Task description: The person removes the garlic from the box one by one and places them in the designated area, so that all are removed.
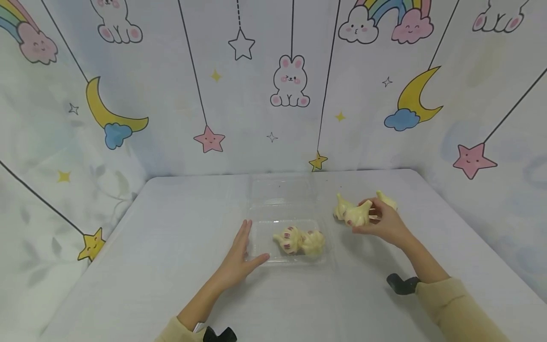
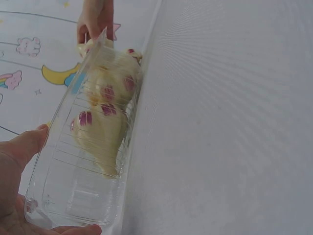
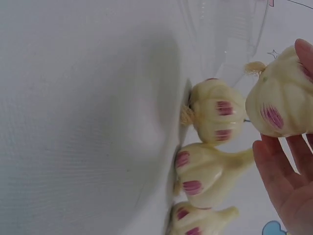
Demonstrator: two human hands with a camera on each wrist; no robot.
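Observation:
My right hand (image 1: pixel 386 223) holds a garlic bulb (image 1: pixel 358 214) above the table, between its thumb and fingers. Close by in the right wrist view are three more garlic bulbs (image 3: pixel 208 171) on the table, partly hidden in the head view. To their left lies a clear plastic clamshell box (image 1: pixel 260 244) with its lid (image 1: pixel 279 190) folded back. Two garlic bulbs (image 1: pixel 289 239) with purple marks lie inside, side by side. At the box's left end, my left hand (image 1: pixel 239 259) touches it with fingers stretched out and thumb by the front edge.
A white cloth covers the table (image 1: pixel 171 247). Behind it hangs a backdrop (image 1: pixel 256 109) printed with moons, stars and rabbits. A black strap end (image 1: pixel 403 284) sticks out at the right wrist, another (image 1: pixel 220 335) at the left.

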